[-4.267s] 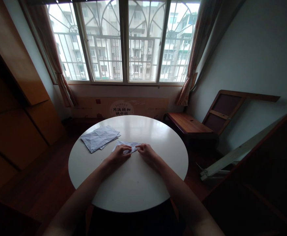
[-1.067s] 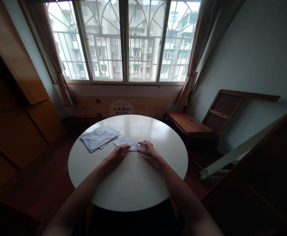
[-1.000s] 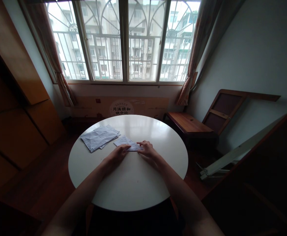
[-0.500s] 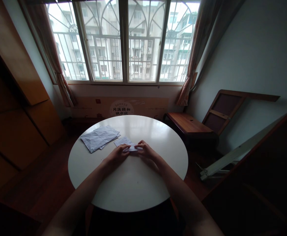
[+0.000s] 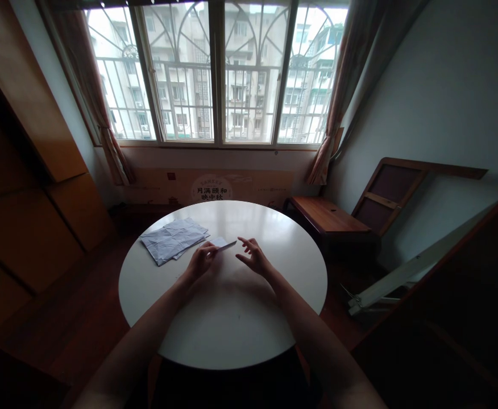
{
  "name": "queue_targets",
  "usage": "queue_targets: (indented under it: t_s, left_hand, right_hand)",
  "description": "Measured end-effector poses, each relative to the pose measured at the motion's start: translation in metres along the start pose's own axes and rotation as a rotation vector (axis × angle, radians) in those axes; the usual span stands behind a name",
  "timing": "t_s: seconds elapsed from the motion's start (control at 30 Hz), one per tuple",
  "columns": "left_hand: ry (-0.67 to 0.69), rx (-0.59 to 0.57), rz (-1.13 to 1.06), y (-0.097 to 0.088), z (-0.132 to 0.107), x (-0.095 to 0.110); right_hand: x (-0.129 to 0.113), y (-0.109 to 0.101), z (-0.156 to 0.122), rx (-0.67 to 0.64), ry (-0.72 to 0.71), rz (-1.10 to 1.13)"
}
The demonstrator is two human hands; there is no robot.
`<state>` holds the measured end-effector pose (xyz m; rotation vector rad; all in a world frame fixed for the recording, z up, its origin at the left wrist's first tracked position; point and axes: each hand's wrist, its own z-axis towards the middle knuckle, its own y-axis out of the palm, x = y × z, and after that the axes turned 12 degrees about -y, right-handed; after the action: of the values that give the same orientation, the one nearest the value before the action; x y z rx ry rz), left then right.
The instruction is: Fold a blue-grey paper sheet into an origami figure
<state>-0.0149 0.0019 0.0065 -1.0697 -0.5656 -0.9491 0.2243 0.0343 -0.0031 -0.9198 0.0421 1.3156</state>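
My left hand (image 5: 202,260) pinches a small folded piece of white paper (image 5: 223,243) and holds it just above the round white table (image 5: 232,318). My right hand (image 5: 251,259) hovers beside it to the right, fingers spread and apart, holding nothing. A stack of creased white sheets (image 5: 173,239) lies on the table to the left of my hands.
A wooden bench (image 5: 328,216) and a leaning wooden frame (image 5: 385,190) stand to the right of the table. Wooden cabinets (image 5: 27,187) line the left wall. A barred window (image 5: 215,74) and a cardboard panel with printed characters (image 5: 208,187) are behind the table.
The folded paper lay flat under both hands; now my left hand has lifted it off the table and my right hand has let go and opened.
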Motion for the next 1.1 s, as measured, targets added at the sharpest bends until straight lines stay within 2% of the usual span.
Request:
queue_targets:
  t_s: [0.2,0.27,0.37,0.47,0.53,0.63,0.77,0.87,1.0,1.07,1.1]
  left_hand:
    - [-0.365,0.092,-0.849,-0.002,0.008,0.002]
    - [-0.449,0.117,-1.007,-0.005,0.009,0.001]
    - [-0.52,0.127,-1.066,-0.009,0.008,0.001]
    - [-0.602,0.128,-0.946,-0.009,0.005,0.0]
    - [-0.609,0.108,-0.812,-0.007,0.003,-0.001]
    - [-0.517,0.051,-0.533,-0.004,0.003,-0.006]
    - [-0.341,0.003,-0.035,0.002,0.003,-0.013]
    - [-0.255,-0.038,0.215,0.003,0.0,-0.016]
    - [-0.138,0.095,0.309,0.001,0.0,-0.018]
    - [-0.09,0.096,0.249,0.002,0.0,-0.019]
    - [-0.067,0.059,0.195,0.004,0.0,-0.019]
  right_hand:
    - [-0.001,-0.002,0.001,0.08,0.034,-0.121]
    - [-0.003,-0.002,0.002,0.095,0.04,-0.109]
    - [-0.005,-0.003,0.003,0.092,0.08,-0.017]
    - [-0.006,-0.003,0.003,0.038,0.14,0.127]
    - [-0.008,-0.002,0.003,-0.013,0.155,0.174]
    - [-0.011,-0.001,0.004,-0.049,0.16,0.114]
    - [-0.01,0.0,0.005,-0.053,0.208,0.024]
    - [-0.007,0.0,0.005,-0.061,0.267,-0.01]
    - [-0.004,-0.002,0.004,-0.08,0.345,-0.082]
    - [-0.004,-0.002,0.003,-0.095,0.358,-0.112]
    - [-0.004,-0.003,0.003,-0.101,0.358,-0.119]
